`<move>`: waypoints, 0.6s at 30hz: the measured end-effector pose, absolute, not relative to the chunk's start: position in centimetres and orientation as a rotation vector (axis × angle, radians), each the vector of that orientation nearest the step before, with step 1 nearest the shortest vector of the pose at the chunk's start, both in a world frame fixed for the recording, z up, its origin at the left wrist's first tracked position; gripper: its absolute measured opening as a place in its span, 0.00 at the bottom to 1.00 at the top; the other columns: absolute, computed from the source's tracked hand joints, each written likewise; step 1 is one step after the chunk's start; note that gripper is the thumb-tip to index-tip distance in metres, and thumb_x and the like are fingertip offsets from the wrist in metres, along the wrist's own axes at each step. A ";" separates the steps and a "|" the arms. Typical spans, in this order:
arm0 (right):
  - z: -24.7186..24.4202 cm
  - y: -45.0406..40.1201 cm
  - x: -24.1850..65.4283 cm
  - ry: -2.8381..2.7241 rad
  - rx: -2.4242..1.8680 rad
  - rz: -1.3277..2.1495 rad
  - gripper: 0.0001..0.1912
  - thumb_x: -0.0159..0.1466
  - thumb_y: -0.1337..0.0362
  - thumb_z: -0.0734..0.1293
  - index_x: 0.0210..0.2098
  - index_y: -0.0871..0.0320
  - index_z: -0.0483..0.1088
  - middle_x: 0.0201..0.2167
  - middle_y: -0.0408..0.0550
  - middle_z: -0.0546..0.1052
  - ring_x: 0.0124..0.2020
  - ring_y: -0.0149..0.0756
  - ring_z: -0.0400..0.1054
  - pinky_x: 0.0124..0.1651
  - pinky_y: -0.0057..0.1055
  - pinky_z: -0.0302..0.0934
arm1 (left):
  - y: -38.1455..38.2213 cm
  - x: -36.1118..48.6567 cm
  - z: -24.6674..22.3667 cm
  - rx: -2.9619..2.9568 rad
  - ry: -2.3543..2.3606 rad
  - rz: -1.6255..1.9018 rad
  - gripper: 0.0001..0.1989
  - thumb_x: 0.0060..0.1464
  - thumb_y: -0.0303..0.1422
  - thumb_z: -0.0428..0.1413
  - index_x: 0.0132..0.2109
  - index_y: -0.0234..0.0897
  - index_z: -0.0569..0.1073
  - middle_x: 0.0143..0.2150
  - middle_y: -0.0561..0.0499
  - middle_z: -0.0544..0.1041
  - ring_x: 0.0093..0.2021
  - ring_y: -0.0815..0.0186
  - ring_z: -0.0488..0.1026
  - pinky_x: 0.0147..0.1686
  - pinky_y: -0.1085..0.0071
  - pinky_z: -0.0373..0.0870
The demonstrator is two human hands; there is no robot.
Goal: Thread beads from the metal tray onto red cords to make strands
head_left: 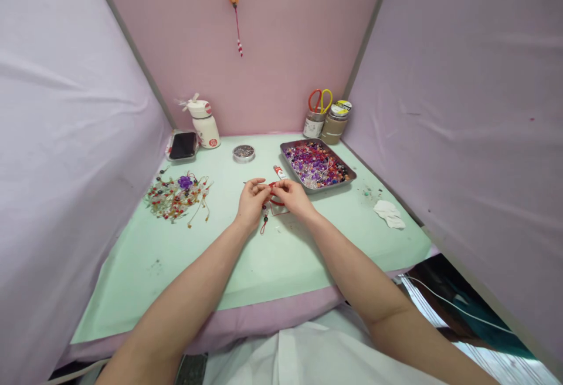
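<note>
My left hand (251, 202) and my right hand (294, 198) meet over the middle of the table, fingertips pinched together. Between them is a red cord (277, 202), its loop curving below the right fingers. A beaded end of cord (265, 219), with dark beads and a small red loop, hangs under the left fingers. The fingers partly hide the spot they pinch. Just beyond the right hand lies a small white and red tube (279, 172). A metal tray of mixed beads (287, 168) stands behind and to the right of that hand.
Finished-looking beaded strings (178, 197) lie in a pile at left. Behind are a round tin (244, 153), phone (183, 145), white bottle (206, 127), scissors (320, 101) in a jar and a lidded jar (335, 127). Crumpled tissue (389, 214) lies at right. Cloth walls enclose the table.
</note>
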State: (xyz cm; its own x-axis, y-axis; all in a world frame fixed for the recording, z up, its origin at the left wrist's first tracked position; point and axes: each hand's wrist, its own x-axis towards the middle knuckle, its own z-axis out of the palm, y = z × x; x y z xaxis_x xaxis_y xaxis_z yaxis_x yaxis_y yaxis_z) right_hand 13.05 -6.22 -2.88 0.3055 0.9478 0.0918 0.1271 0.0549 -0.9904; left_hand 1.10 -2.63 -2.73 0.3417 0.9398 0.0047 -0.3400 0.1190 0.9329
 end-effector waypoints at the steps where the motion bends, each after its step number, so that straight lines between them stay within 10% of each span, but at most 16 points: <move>1: -2.8 -6.3 13.0 -1.082 -1.373 0.866 0.09 0.52 0.58 0.66 0.26 0.58 0.67 0.23 0.41 0.72 0.24 0.29 0.62 0.27 0.26 0.56 | -2.6 1.1 -2.8 1.047 0.722 1.071 0.18 0.42 0.29 0.62 0.41 0.37 0.66 0.30 0.55 0.73 0.26 0.74 0.69 0.29 0.75 0.64; 18: -2.0 -6.8 13.3 -1.063 -1.330 0.974 0.09 0.52 0.59 0.68 0.27 0.59 0.69 0.24 0.42 0.73 0.24 0.27 0.60 0.26 0.26 0.52 | -1.5 0.3 -2.7 1.113 0.724 0.880 0.13 0.39 0.31 0.64 0.34 0.33 0.74 0.28 0.52 0.75 0.26 0.72 0.68 0.30 0.73 0.63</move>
State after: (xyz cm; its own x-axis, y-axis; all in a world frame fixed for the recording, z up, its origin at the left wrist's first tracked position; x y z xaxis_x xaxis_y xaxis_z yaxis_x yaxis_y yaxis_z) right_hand 13.29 -6.83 -1.97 0.2537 0.9666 0.0361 0.0483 0.0247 -0.9985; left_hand 0.26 -1.47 -2.70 0.4772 0.8767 -0.0597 -0.2275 0.1889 0.9553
